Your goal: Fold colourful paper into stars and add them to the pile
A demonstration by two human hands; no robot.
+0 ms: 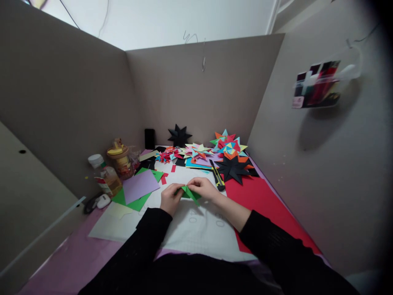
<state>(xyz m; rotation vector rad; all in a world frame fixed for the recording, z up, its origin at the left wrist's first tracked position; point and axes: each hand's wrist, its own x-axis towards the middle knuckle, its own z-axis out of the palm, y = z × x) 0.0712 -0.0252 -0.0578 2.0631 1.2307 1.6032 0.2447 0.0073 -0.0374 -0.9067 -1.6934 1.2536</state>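
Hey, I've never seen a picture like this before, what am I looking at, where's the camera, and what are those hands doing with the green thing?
There is one picture, taken by a camera worn on a person's head, looking forward and down, so you see their own arms in black sleeves reaching away from you. No machine is involved, just two bare hands. The left hand and right hand both pinch a folded green paper piece above a white cutting mat. Around it lie a purple sheet on green paper, a large red sheet, and a yellow and black utility knife. Farther back sits a pile of colourful paper stars, a flat black star and another black star standing against the wall. On the left stand a bottle and a jar. Grey partition walls box in the desk.
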